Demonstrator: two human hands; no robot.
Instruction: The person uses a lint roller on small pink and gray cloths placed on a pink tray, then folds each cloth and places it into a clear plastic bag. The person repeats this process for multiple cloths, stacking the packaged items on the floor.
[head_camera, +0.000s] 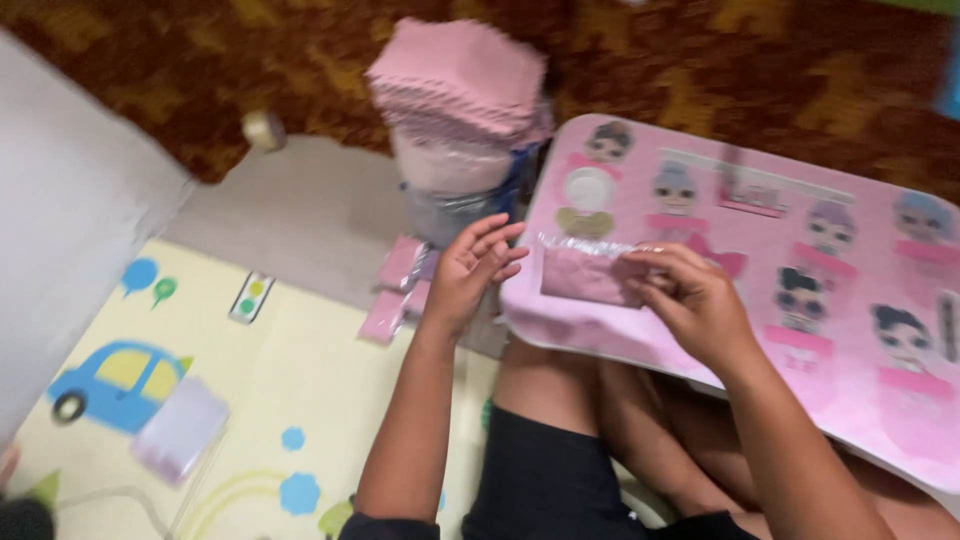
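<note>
Holding a bagged pink cloth (585, 275) on the tabletop (850, 330), right hand (690, 300) pinches it; left hand (470, 270) hovers loosely open; stack (460, 80) remains unbagged.

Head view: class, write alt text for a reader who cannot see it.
A seated person's right hand holds a clear packet of pink cloth on a pink lap table, left hand open beside it. A stack of pink cloths stands behind.

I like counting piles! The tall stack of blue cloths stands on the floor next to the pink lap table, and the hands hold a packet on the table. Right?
Nearly. The head view shows the stack of cloths is pink, not blue. It stands beside the pink lap table, where the right hand holds the packet.
</note>
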